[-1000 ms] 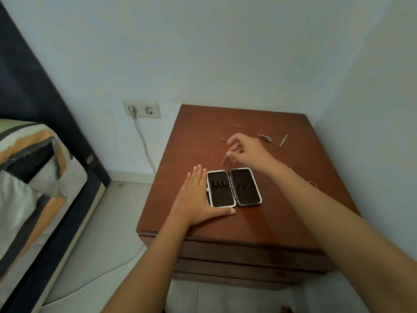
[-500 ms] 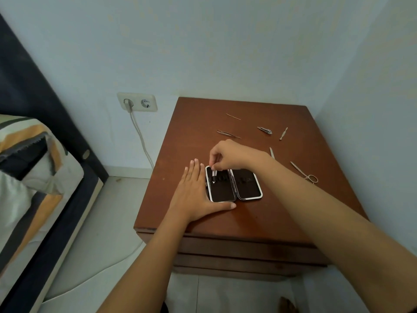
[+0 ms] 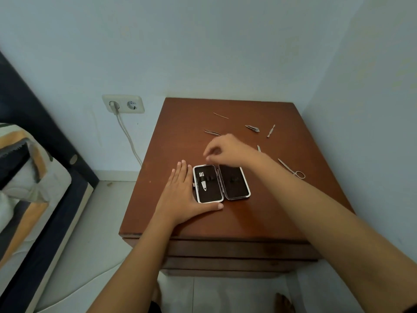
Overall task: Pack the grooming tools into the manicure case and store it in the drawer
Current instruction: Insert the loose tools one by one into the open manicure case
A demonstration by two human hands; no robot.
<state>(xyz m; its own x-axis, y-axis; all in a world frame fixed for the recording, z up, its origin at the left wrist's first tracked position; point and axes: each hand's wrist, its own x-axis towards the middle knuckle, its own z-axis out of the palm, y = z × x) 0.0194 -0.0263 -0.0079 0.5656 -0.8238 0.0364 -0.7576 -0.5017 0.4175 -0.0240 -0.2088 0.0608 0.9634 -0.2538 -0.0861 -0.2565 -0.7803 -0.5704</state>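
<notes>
The case [image 3: 221, 183] lay open flat near the nightstand's [image 3: 248, 222] front edge, dark lining up, one clipper [image 3: 202, 181] strapped in its left half. Left hand [image 3: 184, 195] lay flat, fingers spread, thumb along the near rim. Right hand [image 3: 228, 151] hovered just beyond, fingers loosely curled, empty. Past its fingertips: tweezers [image 3: 212, 132], scissors [image 3: 291, 169], bare wood around them.

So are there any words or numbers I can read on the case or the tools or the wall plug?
No text can be read anywhere.
Nail clipper in the manicure case: a small dark mark near its top, too small and blurred to read.
Wall socket: no lettering shows.
Loose tools such as the scissors and tweezers: too small to tell.
</notes>
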